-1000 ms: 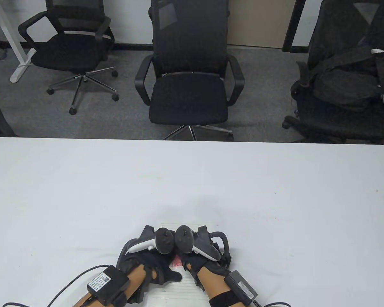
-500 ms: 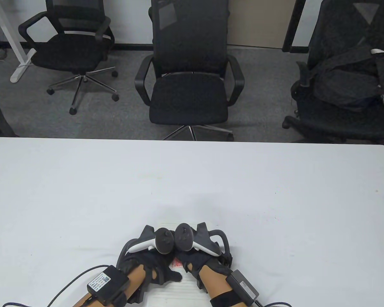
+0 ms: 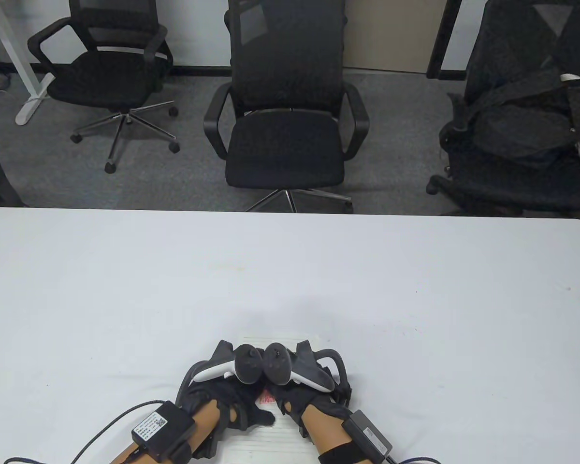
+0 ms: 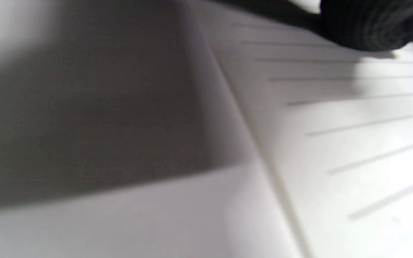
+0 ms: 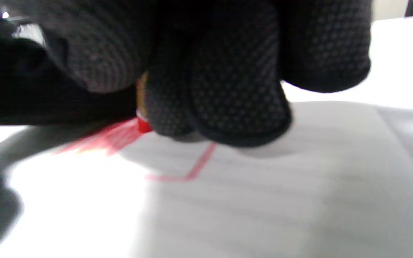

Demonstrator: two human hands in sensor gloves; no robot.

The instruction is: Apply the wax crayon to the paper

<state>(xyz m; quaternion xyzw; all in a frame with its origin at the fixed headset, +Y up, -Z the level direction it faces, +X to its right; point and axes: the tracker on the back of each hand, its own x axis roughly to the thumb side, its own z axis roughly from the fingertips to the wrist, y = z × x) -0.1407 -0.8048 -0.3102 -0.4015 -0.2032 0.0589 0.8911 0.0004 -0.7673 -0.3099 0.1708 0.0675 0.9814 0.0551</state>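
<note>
Black knit glove fabric fills most of the right wrist view, where the right hand (image 5: 206,71) has its fingers (image 5: 235,100) bunched and curled down around a red crayon (image 5: 143,125). Only the crayon's red tip and a sliver of its wrapper show below the fingertips; the rest is buried in the grip. The tip sits on the lined paper (image 5: 264,200) directly under the fingers, at the edge of a patch of red strokes (image 5: 102,141) that spreads toward the left hand's side, with a thin red corner line (image 5: 195,166) just nearer the wrist. All of this is blurred.

In the table view the right hand (image 3: 309,394) is largely covered by its tracker (image 3: 297,369), and only a small bit of the red marks (image 3: 267,399) peeps out between the two gloves. The left hand (image 3: 232,401) lies just beside it on the paper (image 3: 270,432), its thumb stretched flat across the sheet toward the right hand; its other fingers are hidden under its own tracker (image 3: 232,367), so I cannot tell whether they are curled or straight. The left wrist view gives only one dark fingertip (image 4: 371,23) at the top edge, over the ruled sheet, whose edge runs beside the white table (image 4: 84,125).

Compared with half a second ago, the right hand's tracker has shifted slightly toward the left hand, while the left hand has stayed where it was.
</note>
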